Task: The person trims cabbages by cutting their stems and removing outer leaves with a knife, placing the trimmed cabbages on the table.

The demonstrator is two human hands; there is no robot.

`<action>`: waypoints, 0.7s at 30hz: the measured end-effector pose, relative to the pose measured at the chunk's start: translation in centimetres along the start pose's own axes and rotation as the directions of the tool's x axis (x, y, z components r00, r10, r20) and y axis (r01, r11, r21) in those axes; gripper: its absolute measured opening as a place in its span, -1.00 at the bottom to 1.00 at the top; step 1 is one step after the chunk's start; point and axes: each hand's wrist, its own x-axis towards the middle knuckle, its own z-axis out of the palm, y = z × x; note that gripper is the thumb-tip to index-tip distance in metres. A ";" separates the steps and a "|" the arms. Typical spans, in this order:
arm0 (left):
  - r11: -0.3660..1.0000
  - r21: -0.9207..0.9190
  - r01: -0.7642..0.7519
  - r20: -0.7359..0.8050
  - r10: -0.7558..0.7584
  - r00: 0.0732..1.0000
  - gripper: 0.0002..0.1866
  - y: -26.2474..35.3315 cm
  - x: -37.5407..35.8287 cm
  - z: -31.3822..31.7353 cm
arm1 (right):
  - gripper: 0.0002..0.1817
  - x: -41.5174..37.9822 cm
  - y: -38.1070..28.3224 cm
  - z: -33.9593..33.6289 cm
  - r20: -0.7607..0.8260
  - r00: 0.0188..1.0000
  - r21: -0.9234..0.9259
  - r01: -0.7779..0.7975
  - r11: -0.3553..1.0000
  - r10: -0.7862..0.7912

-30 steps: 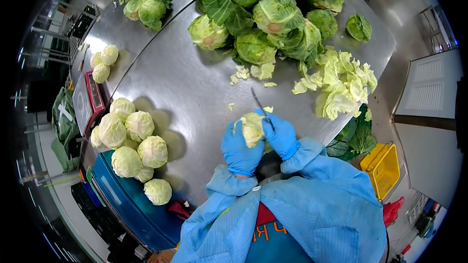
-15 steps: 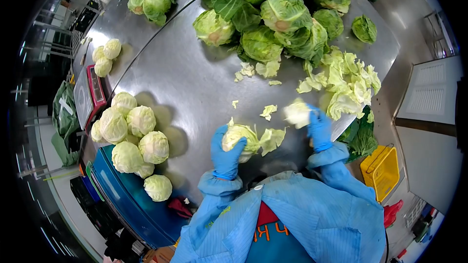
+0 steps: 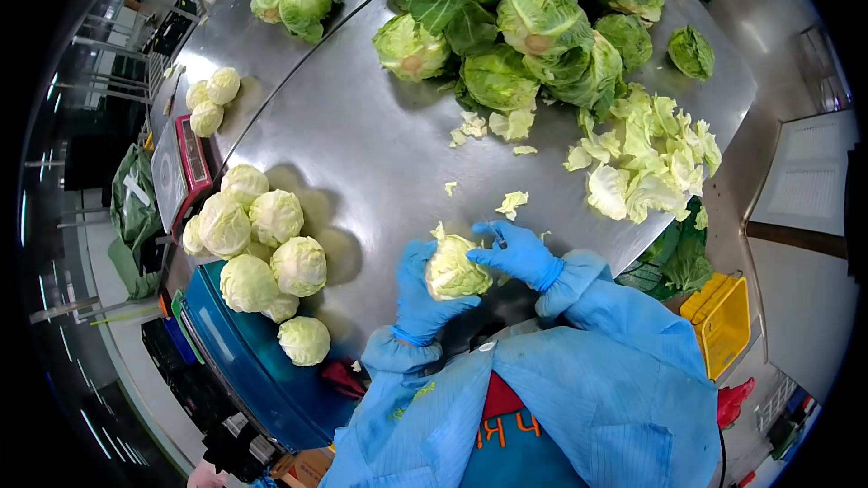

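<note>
My left hand (image 3: 420,298), in a blue glove, cups a pale, peeled cabbage (image 3: 455,268) from the left and below, just above the steel table near my body. My right hand (image 3: 520,255), also gloved, is at the cabbage's upper right, fingertips touching or nearly touching it. A small dark thing shows between its curled fingers; its kind cannot be made out. Right of my hands spreads a heap of stripped cabbage leaves (image 3: 655,158). A leaf scrap (image 3: 512,204) lies just beyond my right hand.
Untrimmed green cabbages (image 3: 542,18) are piled at the table's far side. Several peeled cabbages (image 3: 298,267) sit to the left, beside a red-edged scale (image 3: 193,154). A blue bin (image 3: 226,343) stands below them. On the floor at right is a yellow basket (image 3: 714,316).
My right hand has let go of a pale leaf, which now lies on the leaf heap, and has come left to the cabbage. My left hand has turned lower around the cabbage.
</note>
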 end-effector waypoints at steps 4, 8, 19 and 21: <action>0.999 -0.050 -0.017 0.020 0.018 1.000 0.15 -0.7 -1.1 0.7 | -0.41 -0.3 -1.6 -0.7 0.280 0.956 0.320 -0.176 0.931 0.085; 0.996 0.009 -0.094 -0.006 0.094 0.996 0.17 -0.6 -1.1 1.1 | -0.53 1.1 2.9 1.7 0.056 0.991 0.309 0.102 0.945 -0.125; 0.918 -0.396 -0.019 -0.037 0.004 0.999 0.18 0.0 -1.5 1.3 | -0.68 -0.9 5.4 -0.1 -0.383 0.912 -0.157 0.091 0.983 -0.146; 0.827 -0.561 0.036 -0.050 -0.077 0.996 0.17 1.1 -1.5 1.9 | -0.68 -1.3 8.6 -2.8 -0.536 0.817 -0.262 0.080 0.962 -0.214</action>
